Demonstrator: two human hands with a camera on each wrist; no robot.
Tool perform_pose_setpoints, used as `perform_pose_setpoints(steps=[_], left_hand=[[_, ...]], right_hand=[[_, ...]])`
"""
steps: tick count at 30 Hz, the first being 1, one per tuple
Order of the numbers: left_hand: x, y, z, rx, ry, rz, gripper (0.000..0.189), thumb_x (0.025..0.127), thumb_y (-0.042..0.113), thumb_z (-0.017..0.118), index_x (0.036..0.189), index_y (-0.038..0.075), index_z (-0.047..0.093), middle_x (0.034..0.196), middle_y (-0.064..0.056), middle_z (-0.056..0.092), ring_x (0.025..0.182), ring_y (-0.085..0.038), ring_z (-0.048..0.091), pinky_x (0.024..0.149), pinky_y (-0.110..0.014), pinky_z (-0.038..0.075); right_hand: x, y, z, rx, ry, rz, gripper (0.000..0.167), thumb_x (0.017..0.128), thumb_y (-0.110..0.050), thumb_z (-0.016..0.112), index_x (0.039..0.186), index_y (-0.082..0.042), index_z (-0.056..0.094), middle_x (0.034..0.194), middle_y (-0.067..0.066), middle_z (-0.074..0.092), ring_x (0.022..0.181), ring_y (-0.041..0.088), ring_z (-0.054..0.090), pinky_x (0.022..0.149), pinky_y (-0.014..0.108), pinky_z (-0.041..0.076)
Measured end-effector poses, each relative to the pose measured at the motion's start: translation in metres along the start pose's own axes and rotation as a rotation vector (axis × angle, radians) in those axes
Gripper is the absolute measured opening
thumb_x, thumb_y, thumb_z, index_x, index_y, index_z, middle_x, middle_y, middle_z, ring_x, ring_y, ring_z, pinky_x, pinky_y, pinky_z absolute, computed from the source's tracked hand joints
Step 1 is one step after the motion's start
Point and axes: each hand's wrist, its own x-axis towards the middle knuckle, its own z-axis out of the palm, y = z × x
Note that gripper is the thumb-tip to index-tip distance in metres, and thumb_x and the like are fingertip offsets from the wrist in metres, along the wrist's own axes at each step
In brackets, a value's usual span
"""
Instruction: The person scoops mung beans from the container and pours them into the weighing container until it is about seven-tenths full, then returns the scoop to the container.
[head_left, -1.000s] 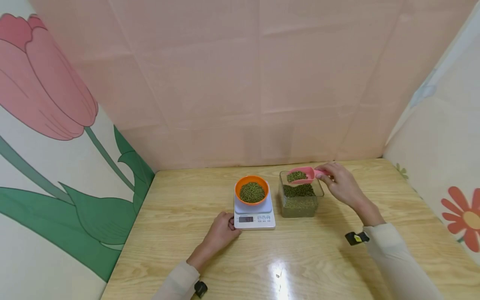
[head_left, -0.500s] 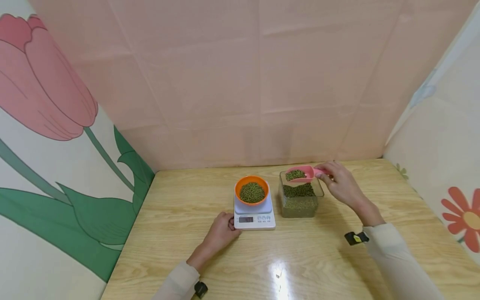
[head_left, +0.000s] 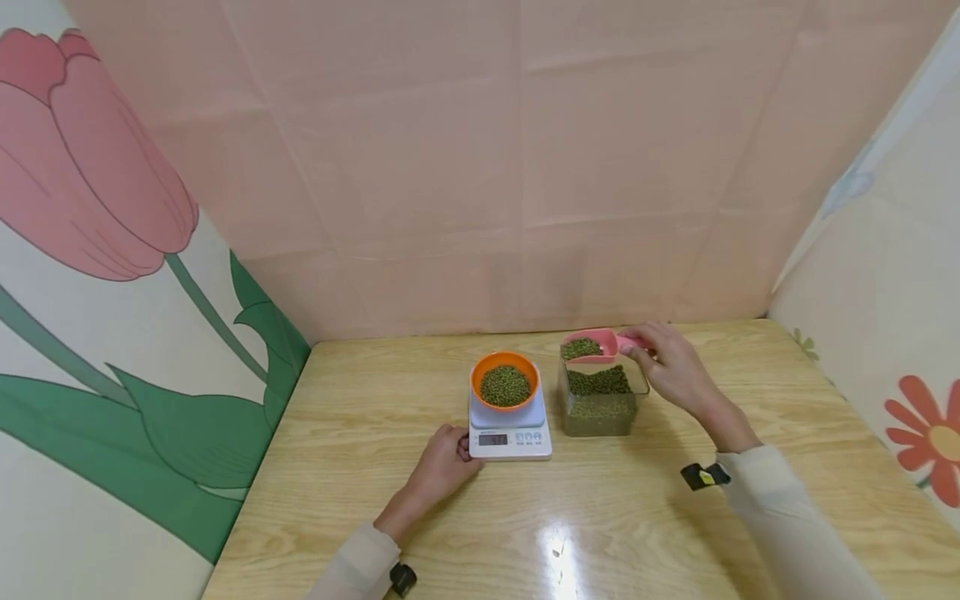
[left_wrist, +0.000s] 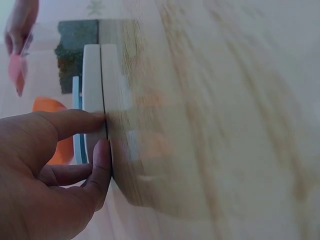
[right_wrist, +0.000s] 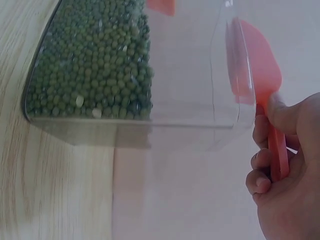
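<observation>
My right hand [head_left: 678, 371] grips the handle of a pink scoop [head_left: 609, 343], which carries a heap of mung beans [head_left: 582, 348]. The scoop is above the back left rim of a clear square container [head_left: 600, 417] partly filled with mung beans [right_wrist: 95, 65]. In the right wrist view the scoop [right_wrist: 262, 60] shows partly through the container wall. An orange bowl [head_left: 480, 398] of mung beans rests on a white kitchen scale [head_left: 513, 450]. My left hand [head_left: 442, 462] holds the scale's front left corner, thumb at its front edge and fingers curled at its side.
The wooden table [head_left: 360, 400] meets a pink backdrop [head_left: 420, 300] behind the scale and container. Side panels with a tulip [head_left: 120, 183] and a red flower [head_left: 941, 437] flank it. The container stands close to the right of the scale.
My right hand has moved the loaded scoop a little to the left and slightly up, toward the container's left rim. The left hand, scale and bowl stay in place.
</observation>
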Motion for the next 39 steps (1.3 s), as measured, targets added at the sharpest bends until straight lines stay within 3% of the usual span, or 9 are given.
perform_pose_setpoints(steps=[15,39], left_hand=[[-0.001,0.0,0.0,-0.006,-0.001,0.0,0.026,0.088,0.007,0.082,0.109,-0.001,0.07,0.095,-0.006,0.054,0.086,-0.013,0.049,0.068,-0.019,0.045],[-0.002,0.004,-0.001,-0.004,0.003,0.009,0.025,0.088,0.005,0.081,0.109,-0.001,0.071,0.094,-0.008,0.056,0.086,-0.013,0.049,0.068,-0.019,0.045]], right_hand=[[0.01,-0.014,0.014,0.044,-0.015,-0.025,0.021,0.106,-0.014,0.064,0.12,0.0,0.073,0.108,0.014,0.073,0.095,0.024,0.061,0.08,0.034,0.051],[0.025,-0.036,0.032,0.034,-0.095,-0.057,0.021,0.106,-0.017,0.065,0.119,-0.003,0.074,0.11,0.012,0.072,0.096,0.024,0.058,0.081,0.041,0.049]])
